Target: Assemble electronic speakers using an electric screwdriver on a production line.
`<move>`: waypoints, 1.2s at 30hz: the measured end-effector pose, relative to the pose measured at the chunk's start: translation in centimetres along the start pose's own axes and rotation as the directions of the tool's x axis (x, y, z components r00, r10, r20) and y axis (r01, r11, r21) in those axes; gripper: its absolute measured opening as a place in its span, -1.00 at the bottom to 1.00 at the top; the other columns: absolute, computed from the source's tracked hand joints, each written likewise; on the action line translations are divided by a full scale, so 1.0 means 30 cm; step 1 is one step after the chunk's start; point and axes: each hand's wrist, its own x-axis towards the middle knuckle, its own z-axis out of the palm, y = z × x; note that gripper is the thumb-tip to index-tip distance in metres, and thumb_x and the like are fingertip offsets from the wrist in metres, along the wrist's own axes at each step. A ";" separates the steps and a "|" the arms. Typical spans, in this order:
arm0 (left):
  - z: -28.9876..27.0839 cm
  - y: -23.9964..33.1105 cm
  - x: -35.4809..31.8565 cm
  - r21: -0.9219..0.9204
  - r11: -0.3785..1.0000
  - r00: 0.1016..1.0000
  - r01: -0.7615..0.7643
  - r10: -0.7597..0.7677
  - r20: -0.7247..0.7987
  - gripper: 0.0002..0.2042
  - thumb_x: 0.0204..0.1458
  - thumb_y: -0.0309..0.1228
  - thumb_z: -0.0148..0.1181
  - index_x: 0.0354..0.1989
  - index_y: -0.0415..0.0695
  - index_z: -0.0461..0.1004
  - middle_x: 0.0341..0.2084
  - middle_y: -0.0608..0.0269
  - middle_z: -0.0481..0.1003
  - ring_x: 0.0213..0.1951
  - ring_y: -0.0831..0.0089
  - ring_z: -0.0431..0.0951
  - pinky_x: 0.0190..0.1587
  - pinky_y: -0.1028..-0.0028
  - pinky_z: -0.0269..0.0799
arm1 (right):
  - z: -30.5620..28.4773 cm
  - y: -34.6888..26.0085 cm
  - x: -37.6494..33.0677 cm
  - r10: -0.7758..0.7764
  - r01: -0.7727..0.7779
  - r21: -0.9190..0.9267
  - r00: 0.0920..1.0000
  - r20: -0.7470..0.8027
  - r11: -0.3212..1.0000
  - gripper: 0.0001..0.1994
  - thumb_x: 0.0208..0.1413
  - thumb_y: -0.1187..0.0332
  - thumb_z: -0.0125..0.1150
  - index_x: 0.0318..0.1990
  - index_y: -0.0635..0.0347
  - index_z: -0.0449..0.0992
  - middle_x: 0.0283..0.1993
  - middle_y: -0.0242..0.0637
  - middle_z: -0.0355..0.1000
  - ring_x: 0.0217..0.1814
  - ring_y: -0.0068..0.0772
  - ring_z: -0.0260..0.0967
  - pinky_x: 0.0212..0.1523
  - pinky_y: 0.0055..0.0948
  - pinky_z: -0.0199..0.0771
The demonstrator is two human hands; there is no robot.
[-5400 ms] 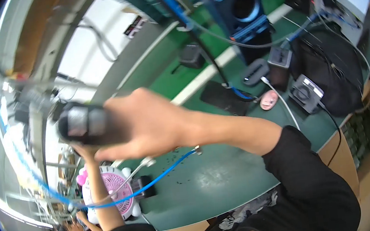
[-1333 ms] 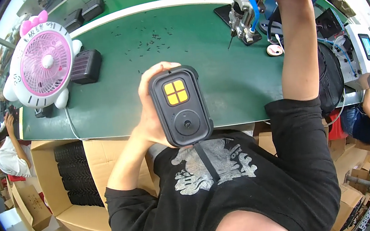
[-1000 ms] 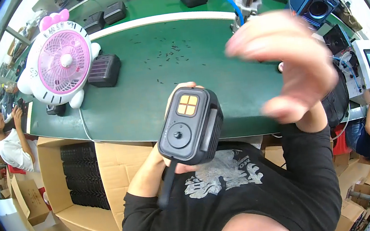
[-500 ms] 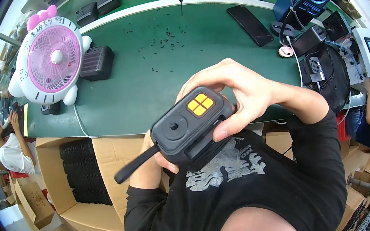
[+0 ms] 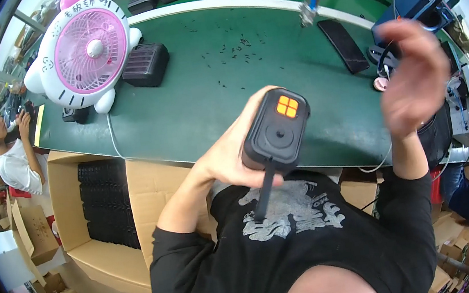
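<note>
My left hand (image 5: 229, 153) is wrapped round a black boxy handheld device (image 5: 276, 135). Four orange-yellow buttons sit in a square near its far end, with a round recess and small knob below them. From its near end a black strap (image 5: 266, 192) hangs over my shirt. Raised over the right side of the bench, my right hand (image 5: 414, 80) is blurred, its curved fingers apart and seemingly holding nothing. Up and to the left of it hangs a metal tool head (image 5: 311, 11) with a blue hose, apart from the hand.
Tiny dark screw-like pieces (image 5: 242, 46) lie scattered on the green bench (image 5: 184, 117). A pink-and-white fan (image 5: 91, 53) and a black box-shaped unit (image 5: 146, 65) stand left; a phone (image 5: 344, 45) lies right. An open carton (image 5: 160, 185) holds stacked black parts. People sit at both sides.
My right hand has let go of the device and swung right and upward. The device, now in my left hand alone, has turned more upright. The view has shifted.
</note>
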 end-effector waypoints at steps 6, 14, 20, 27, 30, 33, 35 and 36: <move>-0.023 0.024 0.062 0.517 0.848 0.993 -0.113 0.117 0.026 0.17 -0.44 -0.28 0.55 0.38 -0.29 -0.15 0.15 -0.01 0.25 0.16 0.25 0.32 0.25 0.33 0.19 | -0.132 0.157 0.154 0.327 -0.299 0.185 0.933 -0.148 0.936 -0.53 0.33 0.20 -0.17 0.26 0.34 0.28 0.18 0.02 0.37 0.32 -0.09 0.26 0.37 -0.18 0.16; -0.007 0.026 0.067 0.652 0.725 0.964 -0.221 0.262 0.035 0.30 -0.56 -0.23 0.61 0.39 -0.26 -0.23 0.15 -0.04 0.25 0.18 0.19 0.35 0.26 0.28 0.24 | -0.015 0.095 0.264 0.270 -0.282 -0.105 0.956 -0.116 0.954 -0.46 0.28 0.00 0.07 0.12 0.38 0.36 -0.01 -0.17 0.47 0.02 -0.44 0.43 0.08 -0.46 0.40; 0.028 0.051 0.066 0.060 0.977 0.978 -0.206 0.206 0.009 0.17 -0.46 -0.41 0.58 0.37 -0.27 -0.13 0.13 0.05 0.27 0.18 0.25 0.33 0.23 0.27 0.27 | 0.088 -0.060 0.190 -0.430 0.460 0.085 0.727 0.536 0.884 -0.32 0.06 -0.19 0.23 -0.01 0.37 0.44 -0.04 0.07 0.47 -0.04 0.03 0.47 -0.04 -0.09 0.50; 0.004 -0.054 0.053 -0.105 0.991 0.930 -0.088 0.120 0.349 -0.16 -0.46 -0.38 0.62 0.13 -0.25 0.35 -0.04 0.14 0.46 0.03 0.33 0.48 0.12 0.35 0.39 | 0.208 -0.082 0.109 -0.072 -0.143 0.195 0.600 0.797 0.970 -0.19 -0.32 -0.23 0.47 -0.05 0.33 0.51 -0.09 -0.16 0.52 -0.05 -0.11 0.51 -0.06 -0.19 0.46; 0.014 -0.139 0.050 -0.028 0.893 0.846 -0.449 0.435 0.309 -0.17 -0.51 -0.37 0.64 0.09 -0.25 0.39 -0.07 0.16 0.48 -0.01 0.35 0.50 0.08 0.37 0.42 | 0.220 -0.102 0.080 -0.048 -0.208 0.225 0.625 0.780 0.952 -0.26 -0.32 -0.15 0.52 -0.11 0.31 0.50 -0.18 -0.18 0.52 -0.14 -0.06 0.52 -0.13 -0.21 0.47; -0.001 -0.150 0.048 -0.145 0.892 0.828 -0.428 0.452 0.331 -0.15 -0.54 -0.36 0.66 0.08 -0.25 0.39 -0.07 0.15 0.48 -0.02 0.36 0.50 0.05 0.38 0.43 | 0.225 -0.113 0.047 0.041 -0.288 0.195 0.649 0.760 0.938 -0.32 -0.29 -0.04 0.55 -0.13 0.33 0.49 -0.22 -0.16 0.51 -0.17 -0.04 0.50 -0.16 -0.22 0.48; -0.003 -0.103 0.045 -0.331 0.942 0.863 -0.051 0.209 0.461 -0.14 -0.58 -0.36 0.67 0.07 -0.25 0.39 -0.08 0.15 0.49 -0.03 0.37 0.50 0.03 0.39 0.43 | 0.226 -0.127 0.040 0.084 -0.332 0.174 0.635 0.768 0.927 -0.32 -0.29 -0.04 0.55 -0.12 0.34 0.49 -0.22 -0.14 0.50 -0.18 -0.04 0.49 -0.17 -0.22 0.48; -0.002 -0.102 0.038 -0.335 0.941 0.865 -0.044 0.204 0.459 -0.14 -0.58 -0.36 0.67 0.07 -0.25 0.39 -0.08 0.15 0.49 -0.03 0.37 0.50 0.03 0.39 0.43 | 0.227 -0.132 0.034 0.121 -0.368 0.151 0.620 0.775 0.917 -0.32 -0.29 -0.03 0.55 -0.12 0.34 0.49 -0.23 -0.13 0.50 -0.19 -0.03 0.48 -0.17 -0.23 0.48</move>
